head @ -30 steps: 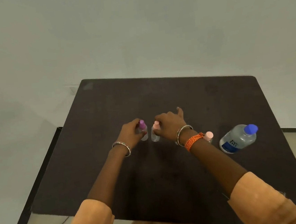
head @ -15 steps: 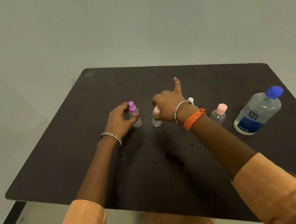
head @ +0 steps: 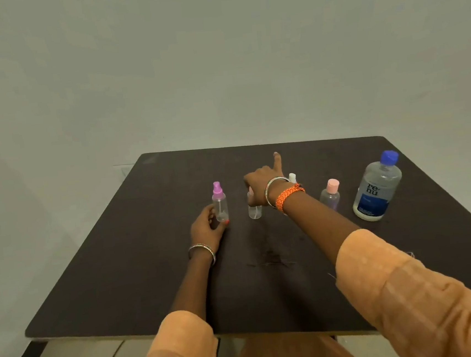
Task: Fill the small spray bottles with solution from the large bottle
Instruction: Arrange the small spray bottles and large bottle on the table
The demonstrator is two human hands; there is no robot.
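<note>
— Spray bottles (head: 220,201) upright mid-table; large bottle (head: 376,187) capped at three o'clock.

— Left hand (head: 208,227) cupping purple-topped base, likely steadying; right hand (head: 260,180) clasping pink-topped sprayer (head: 253,205), probably to unscrew.

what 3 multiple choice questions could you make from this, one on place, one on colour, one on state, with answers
1. Where does the large bottle stand on the table?
A. far right
B. far left
C. centre

2. What colour is the large bottle's cap?
A. pink
B. blue
C. purple

3. What is the left hand doing?
A. resting flat
B. lifting the large bottle
C. holding the purple-topped spray bottle

Answers: 1 A, it stands right of every small bottle. 2 B, the cap is blue. 3 C, its fingers curl around that bottle's base.
</note>
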